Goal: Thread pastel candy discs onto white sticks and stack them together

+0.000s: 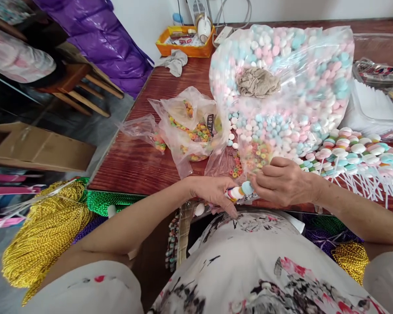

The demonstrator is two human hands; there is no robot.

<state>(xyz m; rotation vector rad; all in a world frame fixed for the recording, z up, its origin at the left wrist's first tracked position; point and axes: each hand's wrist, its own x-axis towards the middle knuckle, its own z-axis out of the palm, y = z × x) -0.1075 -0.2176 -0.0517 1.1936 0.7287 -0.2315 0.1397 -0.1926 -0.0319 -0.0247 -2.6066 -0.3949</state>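
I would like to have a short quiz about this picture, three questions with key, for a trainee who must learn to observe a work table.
1. Multiple choice. What lies on the large clear bag of pastel pieces?
A) a pair of scissors
B) a crumpled tan cloth
C) a paper cup

2. True or false? The orange tray stands to the right of the large clear bag.

3. Open. What do the left hand and the right hand have between them?

Key:
1. B.
2. False; it stands to the left, at the far side of the table.
3. A row of round pieces, white and light blue among them.
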